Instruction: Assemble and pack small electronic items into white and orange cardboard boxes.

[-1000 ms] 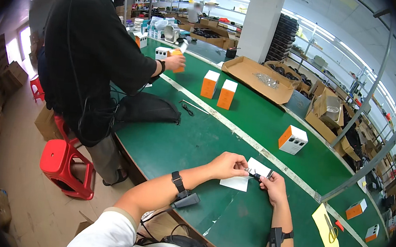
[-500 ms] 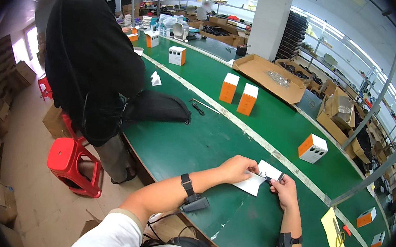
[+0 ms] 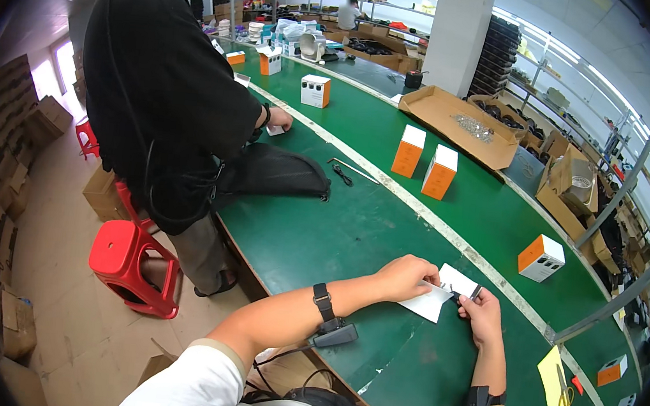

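Just above the green table, a white folded card [image 3: 426,304] lies between my hands, its panels standing at an angle. My left hand [image 3: 409,279] is closed, pinching the card's upper edge with thumb and fingers. On the card's other side, my right hand [image 3: 483,316] is closed at a small black piece [image 3: 476,293], too small to name. Thin dark bits show between the panels near my fingertips. Both of my wrists wear black straps with small devices.
Orange-and-white boxes [image 3: 408,151] stand along the green table [image 3: 352,245]. Beyond the right hand lie scissors [image 3: 565,398] on yellow paper [image 3: 550,381]. A person in black [image 3: 167,94] stands at left, by a black bag [image 3: 281,174] and red stool [image 3: 135,267].
The view has shifted, so the scene sits further right. The co-worker's hand has come out over a small white piece on the table. My hands keep nearly the same hold on the card.
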Action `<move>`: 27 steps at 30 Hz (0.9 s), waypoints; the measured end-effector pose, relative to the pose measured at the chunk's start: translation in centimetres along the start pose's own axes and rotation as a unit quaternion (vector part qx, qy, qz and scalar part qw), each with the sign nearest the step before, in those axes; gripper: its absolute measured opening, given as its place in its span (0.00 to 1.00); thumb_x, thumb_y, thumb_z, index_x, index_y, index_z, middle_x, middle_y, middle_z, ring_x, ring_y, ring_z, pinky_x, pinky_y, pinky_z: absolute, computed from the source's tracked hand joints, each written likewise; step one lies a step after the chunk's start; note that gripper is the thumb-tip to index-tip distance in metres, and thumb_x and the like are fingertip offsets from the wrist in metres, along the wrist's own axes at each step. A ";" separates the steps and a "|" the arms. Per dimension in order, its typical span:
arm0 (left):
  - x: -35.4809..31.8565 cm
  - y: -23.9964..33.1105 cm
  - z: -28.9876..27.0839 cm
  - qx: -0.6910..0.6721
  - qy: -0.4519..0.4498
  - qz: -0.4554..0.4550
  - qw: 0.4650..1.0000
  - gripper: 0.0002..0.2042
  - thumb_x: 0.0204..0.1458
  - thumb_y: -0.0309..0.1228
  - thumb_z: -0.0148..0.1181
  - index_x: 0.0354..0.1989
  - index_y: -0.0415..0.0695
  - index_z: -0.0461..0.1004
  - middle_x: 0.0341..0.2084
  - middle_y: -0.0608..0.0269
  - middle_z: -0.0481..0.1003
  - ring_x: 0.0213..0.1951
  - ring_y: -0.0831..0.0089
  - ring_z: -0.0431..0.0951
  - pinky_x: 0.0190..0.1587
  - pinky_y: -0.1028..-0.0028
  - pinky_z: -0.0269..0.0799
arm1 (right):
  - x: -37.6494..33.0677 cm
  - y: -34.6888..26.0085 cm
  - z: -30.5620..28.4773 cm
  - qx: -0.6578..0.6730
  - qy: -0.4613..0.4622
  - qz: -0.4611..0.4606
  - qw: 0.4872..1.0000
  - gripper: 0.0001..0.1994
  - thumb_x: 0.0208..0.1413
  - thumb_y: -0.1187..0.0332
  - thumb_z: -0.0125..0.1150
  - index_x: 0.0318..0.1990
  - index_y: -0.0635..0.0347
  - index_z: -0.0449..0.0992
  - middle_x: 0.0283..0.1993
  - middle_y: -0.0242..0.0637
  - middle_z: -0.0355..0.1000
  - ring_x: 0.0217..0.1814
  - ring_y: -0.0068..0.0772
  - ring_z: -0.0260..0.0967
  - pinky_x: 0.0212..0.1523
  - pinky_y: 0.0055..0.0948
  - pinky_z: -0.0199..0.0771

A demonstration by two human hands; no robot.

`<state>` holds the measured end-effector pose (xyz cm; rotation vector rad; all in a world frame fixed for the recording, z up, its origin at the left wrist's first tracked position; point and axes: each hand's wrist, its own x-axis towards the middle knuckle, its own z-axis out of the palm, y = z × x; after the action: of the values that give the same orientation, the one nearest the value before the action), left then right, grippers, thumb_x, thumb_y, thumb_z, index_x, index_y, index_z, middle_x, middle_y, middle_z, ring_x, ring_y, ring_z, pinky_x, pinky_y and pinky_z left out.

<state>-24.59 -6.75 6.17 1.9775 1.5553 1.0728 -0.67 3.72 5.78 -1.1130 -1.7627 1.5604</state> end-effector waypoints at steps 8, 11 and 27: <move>-0.3 -0.2 0.1 0.012 -0.007 -0.013 1.000 0.08 0.51 0.26 0.66 0.40 0.41 0.81 0.39 0.53 0.82 0.43 0.56 0.83 0.48 0.62 0.77 | -0.2 -0.2 0.3 -0.001 -0.009 0.001 1.000 0.04 0.61 0.76 0.63 0.42 0.64 0.77 0.33 0.30 0.76 0.29 0.16 0.70 0.32 0.18 0.73; -0.3 0.0 0.0 0.014 -0.010 -0.016 1.000 0.08 0.51 0.26 0.66 0.40 0.41 0.81 0.39 0.53 0.82 0.44 0.56 0.83 0.48 0.62 0.77 | -0.3 -0.3 0.4 -0.004 -0.005 0.001 1.000 0.05 0.61 0.77 0.63 0.43 0.64 0.77 0.33 0.30 0.76 0.29 0.16 0.70 0.32 0.18 0.73; -0.5 -0.2 -0.5 0.018 -0.010 -0.008 1.000 0.09 0.51 0.26 0.65 0.41 0.41 0.81 0.39 0.52 0.82 0.44 0.56 0.83 0.49 0.61 0.77 | 0.1 0.0 0.7 0.013 -0.014 -0.003 1.000 0.07 0.61 0.77 0.64 0.45 0.66 0.78 0.35 0.32 0.78 0.30 0.17 0.72 0.33 0.19 0.74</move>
<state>-25.19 -7.22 6.18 1.9905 1.5861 1.0223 -1.24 3.41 5.67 -1.0770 -1.7570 1.5975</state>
